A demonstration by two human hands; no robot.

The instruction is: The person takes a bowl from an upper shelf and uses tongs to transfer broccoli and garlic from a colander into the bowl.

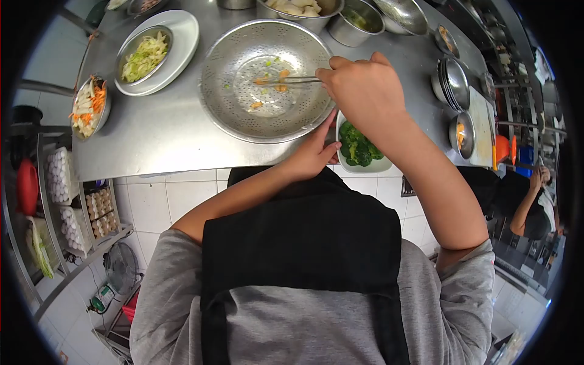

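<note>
My right hand (368, 85) is closed around thin metal tongs (292, 79), whose tips reach into a large perforated metal colander (228, 115). Small orange food pieces (281, 87) lie near the tips, along with green scraps; I cannot tell whether the tongs grip a piece. At the colander's near right rim, my left hand (313, 155) holds the left side of a white dish (368, 165), thumb at its edge. Green broccoli (359, 145) fills that dish. My right forearm covers part of the dish, and some left fingers are hidden between it and the colander.
Shredded cabbage (145, 56) sits in a bowl on a white plate (182, 30) at left. A bowl of mixed vegetables (90, 108) stands at the table's left edge. Metal pots (356, 27) line the back. Stacked bowls (451, 82) and a cutting board (480, 128) are at right.
</note>
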